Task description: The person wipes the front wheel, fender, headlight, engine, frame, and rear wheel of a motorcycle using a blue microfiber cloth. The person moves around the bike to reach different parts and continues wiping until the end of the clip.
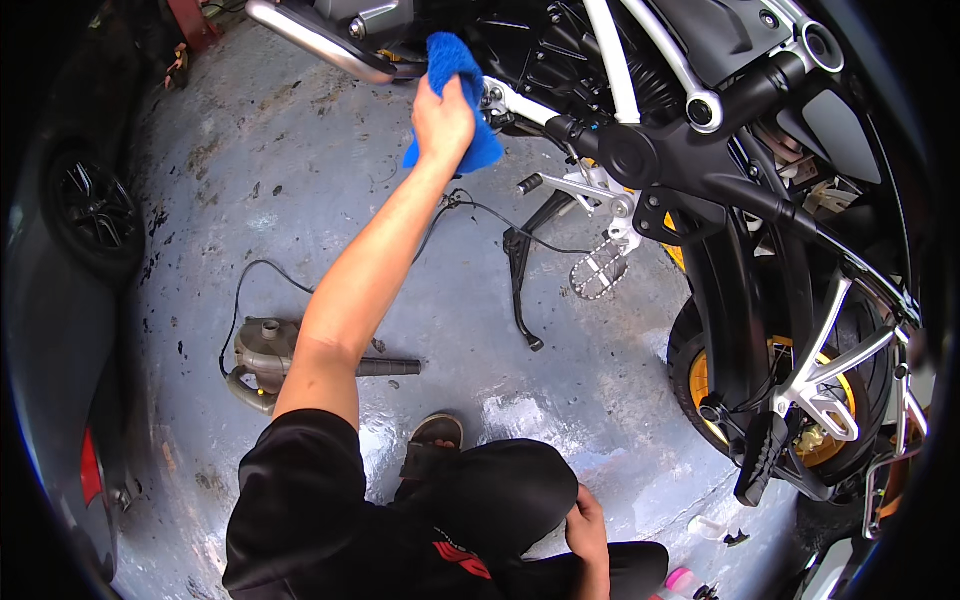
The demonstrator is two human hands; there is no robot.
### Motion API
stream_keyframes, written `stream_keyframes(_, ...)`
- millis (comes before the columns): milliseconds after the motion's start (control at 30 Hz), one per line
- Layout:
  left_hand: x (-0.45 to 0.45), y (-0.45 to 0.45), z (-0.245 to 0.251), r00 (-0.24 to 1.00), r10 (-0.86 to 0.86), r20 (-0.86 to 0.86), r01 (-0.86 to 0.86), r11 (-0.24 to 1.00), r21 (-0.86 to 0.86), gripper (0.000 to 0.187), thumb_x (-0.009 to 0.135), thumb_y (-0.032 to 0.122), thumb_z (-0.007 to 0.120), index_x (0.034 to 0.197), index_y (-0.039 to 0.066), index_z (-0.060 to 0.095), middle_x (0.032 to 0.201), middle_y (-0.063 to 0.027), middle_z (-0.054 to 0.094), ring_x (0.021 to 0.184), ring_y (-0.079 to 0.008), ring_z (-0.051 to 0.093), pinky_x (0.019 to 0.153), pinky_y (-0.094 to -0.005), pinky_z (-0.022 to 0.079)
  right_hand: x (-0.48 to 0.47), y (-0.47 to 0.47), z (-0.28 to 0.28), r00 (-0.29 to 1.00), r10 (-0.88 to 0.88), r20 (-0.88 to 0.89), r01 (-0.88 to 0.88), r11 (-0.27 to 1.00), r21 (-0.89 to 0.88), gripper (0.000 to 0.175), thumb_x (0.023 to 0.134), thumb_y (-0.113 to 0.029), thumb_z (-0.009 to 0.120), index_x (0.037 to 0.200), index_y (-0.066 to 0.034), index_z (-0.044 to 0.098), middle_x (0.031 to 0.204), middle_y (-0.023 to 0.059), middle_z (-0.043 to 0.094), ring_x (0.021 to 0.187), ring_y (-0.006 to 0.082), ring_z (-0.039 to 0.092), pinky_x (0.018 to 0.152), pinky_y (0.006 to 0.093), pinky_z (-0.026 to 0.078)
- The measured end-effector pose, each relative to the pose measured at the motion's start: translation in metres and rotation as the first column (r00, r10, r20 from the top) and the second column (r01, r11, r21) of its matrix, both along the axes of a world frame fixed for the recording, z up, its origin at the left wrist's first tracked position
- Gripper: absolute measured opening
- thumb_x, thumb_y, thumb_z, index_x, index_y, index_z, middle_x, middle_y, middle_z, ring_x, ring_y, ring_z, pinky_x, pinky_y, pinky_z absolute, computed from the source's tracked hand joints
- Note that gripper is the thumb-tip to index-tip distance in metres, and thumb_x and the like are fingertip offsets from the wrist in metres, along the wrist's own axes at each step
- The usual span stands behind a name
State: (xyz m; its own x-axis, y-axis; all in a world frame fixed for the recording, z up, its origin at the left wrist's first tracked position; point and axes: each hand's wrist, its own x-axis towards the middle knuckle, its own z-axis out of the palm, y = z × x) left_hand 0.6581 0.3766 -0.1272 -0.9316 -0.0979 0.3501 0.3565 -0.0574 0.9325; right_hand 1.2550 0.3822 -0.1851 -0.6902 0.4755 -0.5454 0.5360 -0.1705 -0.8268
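My left hand (444,124) reaches far forward and grips a blue microfibre cloth (452,56). The cloth hangs out on both sides of the hand, next to a white frame tube (529,105) of a motorcycle; whether they touch cannot be told. Just beyond it are a silver metal tube (330,45) and the dark engine area (540,49). My right hand (587,525) is low, against my bent knee (517,480), with its fingers partly hidden there. Below the frame, a metal footpeg (598,270) and a black side stand (519,277) stick out.
A handheld electric blower (266,345) lies on the grey floor (315,172) under my left arm, its cable trailing. Along the left stands a dark car (56,322). To the right is the motorcycle's gold-rimmed wheel (701,375). A pink-capped bottle (681,579) sits at the bottom right.
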Motion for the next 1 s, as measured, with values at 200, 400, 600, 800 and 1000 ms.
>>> stream_keyframes(200,-0.007,0.083,0.074,0.957,0.147,0.251,-0.134,0.989,-0.069,0.086,0.104,0.043,0.050,0.154,-0.016,0.014,0.145,-0.0409,0.046,0.132,-0.0501,0.052,0.114,-0.0491,0.041,0.003,0.004,-0.009,0.999,-0.003,-0.042,0.003,1.000,0.000,0.038,0.103,-0.016,0.063,0.135,0.0046,0.061,0.123,0.0095,0.069,0.113,0.0161,0.063,0.100,0.0299,0.048)
stream_keyframes(400,0.000,0.051,0.033,0.987,0.014,-0.161,-0.127,0.684,-0.719,0.068,0.099,0.040,0.048,0.141,-0.013,0.036,0.098,-0.0322,0.072,0.099,-0.0465,0.071,0.112,-0.0549,0.037,0.020,-0.002,-0.009,0.997,0.070,0.028,-0.073,0.986,0.149,0.038,0.099,-0.015,0.065,0.133,0.0023,0.063,0.114,0.0127,0.074,0.103,0.0192,0.070,0.092,0.0324,0.053)
stream_keyframes(600,-0.013,0.010,0.024,0.863,-0.268,-0.429,-0.273,0.466,-0.842,0.047,0.097,0.036,0.051,0.127,0.000,0.053,0.113,-0.0236,0.071,0.113,-0.0374,0.067,0.116,-0.0591,0.027,0.019,-0.001,-0.001,0.987,0.159,0.003,-0.156,0.967,0.202,0.040,0.096,-0.016,0.068,0.131,0.0007,0.064,0.110,0.0159,0.074,0.100,0.0250,0.072,0.087,0.0355,0.055)
stream_keyframes(800,-0.008,0.028,0.040,0.915,-0.202,-0.348,-0.233,0.440,-0.867,0.040,0.096,0.030,0.050,0.109,-0.007,0.055,0.098,-0.0290,0.073,0.099,-0.0436,0.070,0.109,-0.0583,0.039,0.021,-0.009,0.027,0.978,0.181,0.106,-0.208,0.906,0.369,0.042,0.097,-0.019,0.070,0.132,0.0022,0.063,0.109,0.0141,0.073,0.098,0.0235,0.071,0.086,0.0345,0.055)
stream_keyframes(1000,0.065,-0.032,0.015,0.981,-0.194,-0.012,0.175,0.909,-0.378,0.040,0.096,0.026,0.052,0.122,-0.004,0.058,0.108,-0.0278,0.072,0.104,-0.0418,0.070,0.094,-0.0485,0.052,0.021,-0.009,0.023,0.992,0.122,-0.042,-0.103,0.947,0.304,0.043,0.095,-0.022,0.073,0.132,-0.0010,0.065,0.113,0.0174,0.073,0.100,0.0262,0.071,0.087,0.0367,0.055)
